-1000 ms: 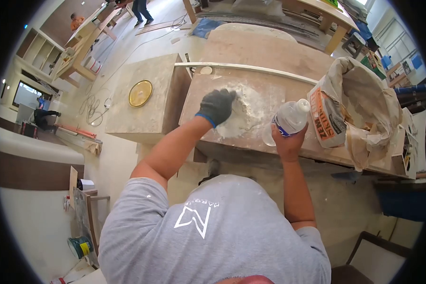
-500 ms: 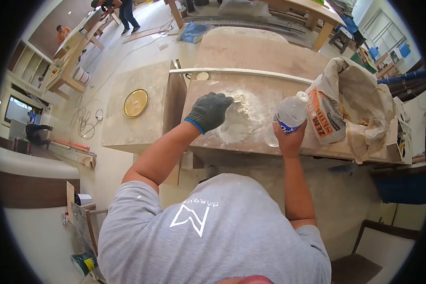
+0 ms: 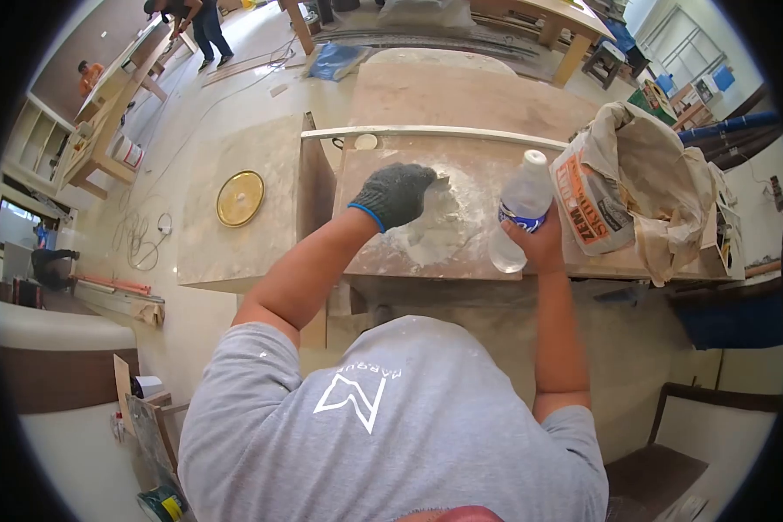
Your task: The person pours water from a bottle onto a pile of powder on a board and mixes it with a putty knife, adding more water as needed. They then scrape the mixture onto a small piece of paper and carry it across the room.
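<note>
My left hand [image 3: 398, 195], in a dark grey knit glove with a blue cuff, is closed around a small tool whose tip pokes into a heap of white powder [image 3: 444, 228] on the stone slab [image 3: 374, 252]. My right hand [image 3: 539, 245] is bare and grips a clear plastic water bottle [image 3: 518, 211] with a blue label and white cap, held nearly upright just right of the powder. The tool itself is mostly hidden by the glove.
An open paper sack [image 3: 644, 187] with orange lettering slumps at the slab's right end. A second slab [image 3: 244, 200] to the left carries a gold disc [image 3: 239, 197]. A long white strip [image 3: 435, 133] lies across the back. Other people [image 3: 200, 26] work far off.
The bottle has swung from tilted toward the powder to nearly upright. My gloved left hand stays on the powder, shifting slightly.
</note>
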Demonstrator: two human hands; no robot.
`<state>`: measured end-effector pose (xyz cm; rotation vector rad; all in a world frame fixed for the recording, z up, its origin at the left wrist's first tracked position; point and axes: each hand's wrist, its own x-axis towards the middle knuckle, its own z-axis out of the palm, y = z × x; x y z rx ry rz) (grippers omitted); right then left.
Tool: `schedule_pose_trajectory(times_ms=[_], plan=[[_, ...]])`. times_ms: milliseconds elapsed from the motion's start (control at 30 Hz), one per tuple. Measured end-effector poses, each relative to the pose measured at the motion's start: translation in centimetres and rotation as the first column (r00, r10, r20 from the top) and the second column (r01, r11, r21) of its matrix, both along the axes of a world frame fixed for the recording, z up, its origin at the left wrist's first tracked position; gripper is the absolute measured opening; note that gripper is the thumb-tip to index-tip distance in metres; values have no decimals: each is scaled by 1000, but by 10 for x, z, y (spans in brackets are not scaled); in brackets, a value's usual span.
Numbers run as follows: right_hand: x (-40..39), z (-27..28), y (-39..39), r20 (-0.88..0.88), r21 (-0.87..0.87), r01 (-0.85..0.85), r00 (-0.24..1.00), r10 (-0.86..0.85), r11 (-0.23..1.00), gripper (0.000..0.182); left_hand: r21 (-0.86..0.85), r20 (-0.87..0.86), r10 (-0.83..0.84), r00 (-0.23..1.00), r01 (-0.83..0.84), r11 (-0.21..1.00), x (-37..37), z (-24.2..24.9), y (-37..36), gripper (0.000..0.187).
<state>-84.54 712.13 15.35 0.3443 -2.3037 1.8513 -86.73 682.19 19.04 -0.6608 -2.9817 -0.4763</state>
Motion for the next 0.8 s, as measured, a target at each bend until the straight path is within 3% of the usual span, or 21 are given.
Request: schedule_pose_trajectory(times_ms=[33, 133, 167, 267, 333, 400, 500, 733, 800], plan=[[2, 2, -2, 54, -36, -53, 997, 55, 998, 77, 45, -62, -53, 997, 55, 997, -2, -8, -2, 26], [7, 24, -9, 232, 10, -183, 957, 175, 983, 78, -105, -24, -159, 987, 156, 982, 4, -26, -4, 27], [4, 24, -8, 269, 71, -213, 945, 187, 974, 77, -120, 20, -147, 989, 149, 982, -1, -26, -8, 28], [7, 21, -9, 437, 210, -305, 879, 190, 929, 76, 5, -58, -50, 997, 50, 999, 0, -12, -20, 29], [11, 43, -16, 583, 274, -381, 796, 163, 883, 75, -32, 24, -30, 999, 31, 999, 4, -21, -30, 28], [6, 32, -13, 633, 343, -443, 761, 145, 828, 74, 7, 90, 6, 996, -6, 1000, 9, -21, -40, 27], [8, 19, -11, 668, 387, -500, 731, 138, 775, 76, 284, 115, 193, 974, -218, 934, 24, -14, -50, 27], [7, 28, -24, 794, 424, -562, 607, 6, 711, 78, 391, 118, 279, 953, -303, 869, 35, -31, -81, 31], [3, 13, -18, 776, 454, -583, 630, 23, 674, 79, 410, 126, 346, 930, -367, 835, 33, -50, -91, 33]])
